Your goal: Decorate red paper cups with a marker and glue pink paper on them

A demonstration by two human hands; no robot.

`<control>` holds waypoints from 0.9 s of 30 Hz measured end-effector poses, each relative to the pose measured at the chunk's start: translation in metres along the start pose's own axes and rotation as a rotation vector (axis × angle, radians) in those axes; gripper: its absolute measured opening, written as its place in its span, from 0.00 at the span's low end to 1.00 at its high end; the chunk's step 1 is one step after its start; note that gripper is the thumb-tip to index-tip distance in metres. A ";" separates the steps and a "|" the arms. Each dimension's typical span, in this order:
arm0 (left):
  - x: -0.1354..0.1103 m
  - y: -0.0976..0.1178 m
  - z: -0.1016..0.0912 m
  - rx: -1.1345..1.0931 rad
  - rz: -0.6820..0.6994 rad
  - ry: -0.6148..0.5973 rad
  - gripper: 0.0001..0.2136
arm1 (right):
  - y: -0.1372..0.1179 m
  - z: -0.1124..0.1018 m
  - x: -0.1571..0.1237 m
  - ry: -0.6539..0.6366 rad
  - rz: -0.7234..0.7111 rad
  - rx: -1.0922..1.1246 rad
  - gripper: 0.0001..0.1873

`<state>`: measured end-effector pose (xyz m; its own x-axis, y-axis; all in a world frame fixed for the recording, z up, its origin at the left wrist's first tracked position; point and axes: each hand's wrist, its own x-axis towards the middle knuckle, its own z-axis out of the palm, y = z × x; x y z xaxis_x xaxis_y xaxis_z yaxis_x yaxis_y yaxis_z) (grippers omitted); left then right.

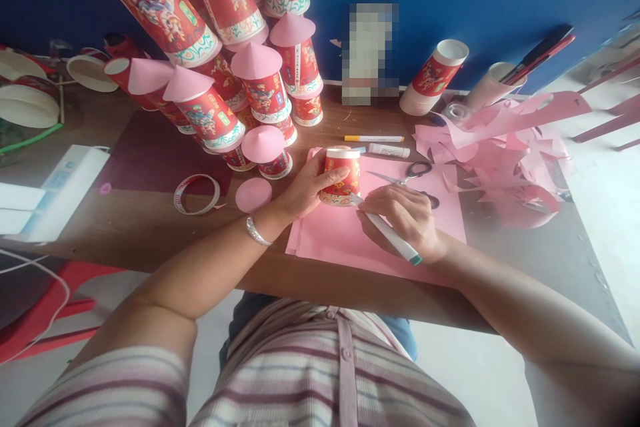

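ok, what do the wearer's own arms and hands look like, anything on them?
Left hand: no glove, a silver bracelet at the wrist, and a short sleeve striped in pale, maroon and grey-blue. Right hand: no glove, nothing visible at the wrist; whether a sleeve shows there, I can't tell.

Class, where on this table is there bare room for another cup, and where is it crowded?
Right: the grey tabletop between the pink sheets, pink scraps and right forearm. Left: the maroon patch between the white box and cardboard ring. Crowded: the back left, with stacked red cups, and the centre, where the left hand holds a cup near scissors.
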<state>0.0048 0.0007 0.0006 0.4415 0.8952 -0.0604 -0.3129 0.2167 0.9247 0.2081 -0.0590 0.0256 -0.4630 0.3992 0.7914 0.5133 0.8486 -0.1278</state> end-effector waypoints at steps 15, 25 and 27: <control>0.002 -0.001 0.000 -0.028 0.014 -0.018 0.24 | -0.001 -0.001 0.003 -0.046 0.013 -0.009 0.12; 0.002 -0.001 0.000 -0.025 0.012 -0.020 0.25 | -0.001 0.000 0.002 -0.039 0.014 0.014 0.13; 0.002 0.000 0.001 -0.026 0.015 -0.013 0.24 | -0.001 0.000 0.002 -0.021 0.004 0.020 0.13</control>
<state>0.0065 0.0022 0.0009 0.4474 0.8934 -0.0419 -0.3408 0.2136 0.9155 0.2068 -0.0591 0.0268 -0.4761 0.4098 0.7780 0.5007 0.8537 -0.1432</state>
